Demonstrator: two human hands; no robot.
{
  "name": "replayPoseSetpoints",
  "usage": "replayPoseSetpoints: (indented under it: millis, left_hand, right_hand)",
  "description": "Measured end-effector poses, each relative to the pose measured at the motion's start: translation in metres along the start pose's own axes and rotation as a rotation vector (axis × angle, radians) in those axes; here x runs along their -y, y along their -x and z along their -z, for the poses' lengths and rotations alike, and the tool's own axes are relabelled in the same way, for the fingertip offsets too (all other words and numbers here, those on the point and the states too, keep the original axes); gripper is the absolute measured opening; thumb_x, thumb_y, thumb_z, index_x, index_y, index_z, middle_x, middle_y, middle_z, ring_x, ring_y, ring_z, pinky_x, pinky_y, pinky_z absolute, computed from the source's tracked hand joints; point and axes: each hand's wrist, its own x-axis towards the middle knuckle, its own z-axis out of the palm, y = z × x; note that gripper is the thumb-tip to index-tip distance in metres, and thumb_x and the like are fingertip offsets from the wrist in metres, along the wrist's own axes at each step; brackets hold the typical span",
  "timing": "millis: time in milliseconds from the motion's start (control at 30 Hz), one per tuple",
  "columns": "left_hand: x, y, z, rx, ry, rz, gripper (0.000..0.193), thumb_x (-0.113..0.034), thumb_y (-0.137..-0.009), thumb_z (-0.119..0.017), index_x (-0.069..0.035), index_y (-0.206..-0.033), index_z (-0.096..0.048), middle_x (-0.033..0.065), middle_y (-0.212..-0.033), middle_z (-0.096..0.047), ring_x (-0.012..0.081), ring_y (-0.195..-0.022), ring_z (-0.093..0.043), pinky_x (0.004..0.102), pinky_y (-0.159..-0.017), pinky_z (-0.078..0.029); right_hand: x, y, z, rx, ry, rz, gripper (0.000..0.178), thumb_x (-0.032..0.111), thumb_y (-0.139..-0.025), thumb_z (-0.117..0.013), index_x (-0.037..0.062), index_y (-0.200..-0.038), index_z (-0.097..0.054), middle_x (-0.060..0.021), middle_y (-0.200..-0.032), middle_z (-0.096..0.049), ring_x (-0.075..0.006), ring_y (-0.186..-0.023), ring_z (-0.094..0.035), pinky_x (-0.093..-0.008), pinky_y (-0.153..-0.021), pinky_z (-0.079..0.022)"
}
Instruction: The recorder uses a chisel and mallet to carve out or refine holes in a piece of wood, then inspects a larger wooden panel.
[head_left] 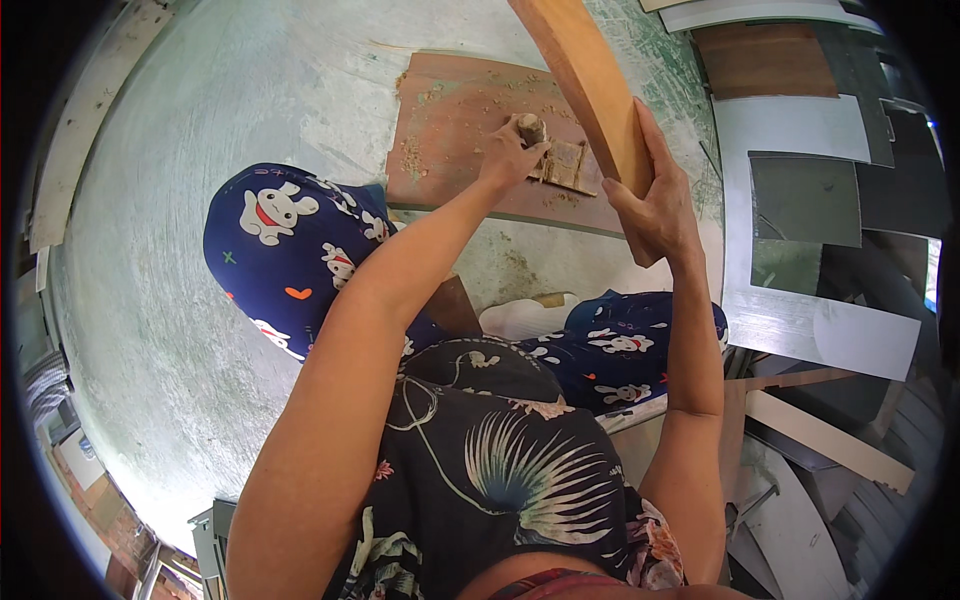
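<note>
My right hand grips the lower end of a long, smooth, light-brown wooden plank, thumb on one side and fingers on the other. The plank slants up past the top edge of the view. My left hand reaches forward, its fingers closed round a short, stubby piece with a rounded tan end; its exact kind is hard to make out. Right beside it lies a small, worn, flat wooden piece. Both rest over a reddish-brown board on the floor, strewn with wood shavings.
Sheets and panels in white, grey and brown are stacked along the right. A long pale strip lies at the far left on the worn greenish floor. My knees, in blue patterned cloth, flank the board's near side.
</note>
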Motion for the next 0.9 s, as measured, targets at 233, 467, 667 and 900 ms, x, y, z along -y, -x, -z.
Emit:
replayPoseSetpoints:
  millis: [233,467,667,900]
  left_hand:
    - [-0.005,0.0,-0.002,-0.026,-0.017,-0.004,0.042,-0.022,-0.078,-0.076,-0.002,-0.112,-0.06,0.0161,-0.097,-0.069,0.0293,-0.09,-0.067,0.0379,-0.08,-0.053]
    - [-0.01,-0.004,-0.003,-0.028,-0.052,0.008,0.04,-0.019,-0.077,-0.074,-0.002,-0.11,-0.06,0.0201,-0.101,-0.066,0.0355,-0.099,-0.064,0.0418,-0.084,-0.051]
    - [-0.011,-0.003,-0.004,0.0,0.035,0.069,0.035,-0.018,-0.077,-0.074,-0.001,-0.104,-0.061,0.0202,-0.1,-0.066,0.0361,-0.096,-0.064,0.0428,-0.083,-0.05]
    - [-0.006,-0.004,-0.005,-0.025,0.028,-0.023,0.036,-0.017,-0.077,-0.073,-0.002,-0.107,-0.06,0.0184,-0.098,-0.067,0.0351,-0.092,-0.065,0.0417,-0.081,-0.051]
  right_hand:
    - [0.019,-0.006,0.004,0.027,0.007,0.035,0.087,0.018,-0.069,-0.068,0.0181,-0.148,-0.033,-0.0247,-0.125,-0.059,-0.0416,-0.111,-0.059,-0.0431,-0.096,-0.047]
    - [0.009,-0.01,-0.008,-0.03,-0.005,0.198,0.087,0.019,-0.069,-0.068,0.0185,-0.148,-0.033,-0.0253,-0.119,-0.062,-0.0442,-0.105,-0.061,-0.0439,-0.093,-0.048]
    - [-0.006,-0.022,-0.012,0.179,0.121,-0.025,0.082,0.022,-0.071,-0.066,0.0142,-0.146,-0.035,-0.0259,-0.12,-0.061,-0.0437,-0.108,-0.06,-0.0441,-0.093,-0.048]
    - [-0.011,-0.005,-0.022,0.08,0.103,0.033,0.083,0.02,-0.071,-0.065,0.0158,-0.147,-0.033,-0.0263,-0.119,-0.061,-0.0442,-0.109,-0.058,-0.0445,-0.096,-0.046]
